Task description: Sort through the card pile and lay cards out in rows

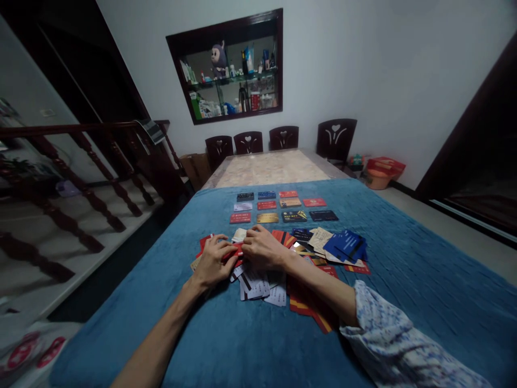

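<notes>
In the head view my left hand [214, 261] has its thumb and fingers closed around a red card [232, 253] at the left end of a loose heap. Reaching across from the right, my right hand [262, 249] pinches the same red card's right side, its fingertips partly hidden. White cards [254, 284] with dark stripes lie below my hands. Red and orange striped cards [302, 304] spread under my right forearm. Farther right are blue cards [346, 245] and cream cards [320, 238]. Beyond the heap, neat rows of small card stacks include a black VIP card [294, 216] and a gold card [267, 217].
A blue cloth [194, 328] covers the near part of the table [274, 167]. Dark chairs [336, 139] stand at its far end. A wooden railing [89, 161] runs along the left; an orange bucket [377, 175] sits on the floor at right.
</notes>
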`<action>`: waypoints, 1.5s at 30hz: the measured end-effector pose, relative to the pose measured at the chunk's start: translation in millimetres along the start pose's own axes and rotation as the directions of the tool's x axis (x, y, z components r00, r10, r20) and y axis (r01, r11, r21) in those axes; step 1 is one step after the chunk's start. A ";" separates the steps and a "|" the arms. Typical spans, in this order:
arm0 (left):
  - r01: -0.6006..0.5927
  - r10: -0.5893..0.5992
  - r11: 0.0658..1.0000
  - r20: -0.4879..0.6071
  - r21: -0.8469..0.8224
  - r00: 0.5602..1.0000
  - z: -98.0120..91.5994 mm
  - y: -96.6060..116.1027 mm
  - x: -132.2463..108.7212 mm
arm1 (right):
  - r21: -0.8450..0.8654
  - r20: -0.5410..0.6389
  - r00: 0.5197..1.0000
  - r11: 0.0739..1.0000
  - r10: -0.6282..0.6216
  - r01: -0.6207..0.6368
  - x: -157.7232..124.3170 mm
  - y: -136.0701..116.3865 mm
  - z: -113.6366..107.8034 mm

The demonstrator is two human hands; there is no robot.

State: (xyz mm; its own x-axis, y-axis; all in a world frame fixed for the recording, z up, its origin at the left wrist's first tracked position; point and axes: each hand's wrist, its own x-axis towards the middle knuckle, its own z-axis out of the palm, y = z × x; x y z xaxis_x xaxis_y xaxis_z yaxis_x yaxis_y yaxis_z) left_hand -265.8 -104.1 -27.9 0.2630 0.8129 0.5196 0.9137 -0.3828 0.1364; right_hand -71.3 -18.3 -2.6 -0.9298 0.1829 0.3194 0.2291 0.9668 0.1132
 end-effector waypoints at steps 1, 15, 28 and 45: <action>-0.006 0.006 1.000 -0.015 -0.001 1.000 -0.1 0.3 0.2 | -0.002 -0.009 1.000 1.000 0.001 -0.001 -0.1 0.6 0.1; 0.036 -0.031 0.997 -0.077 0.065 0.997 -8.9 0.0 2.0 | -0.046 -0.182 0.978 0.992 0.106 -0.116 -3.2 9.6 2.5; 0.149 -0.167 0.982 -0.161 -0.118 0.973 0.0 4.0 2.8 | 0.043 -0.158 0.950 0.963 0.268 -0.264 -5.8 11.2 11.3; 0.210 -0.216 0.976 -0.168 -0.053 0.962 1.4 -4.3 1.0 | 0.031 -0.089 0.954 0.958 0.288 -0.286 -4.5 9.7 12.4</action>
State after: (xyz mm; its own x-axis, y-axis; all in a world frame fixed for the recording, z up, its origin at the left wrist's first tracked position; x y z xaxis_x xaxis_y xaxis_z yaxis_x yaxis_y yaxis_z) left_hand -269.1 -101.0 -29.1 0.0039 0.7907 0.6122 0.9310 -0.2264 0.2864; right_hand -68.4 -7.5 -14.6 -0.7951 0.4367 0.4207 0.4765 0.8791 -0.0120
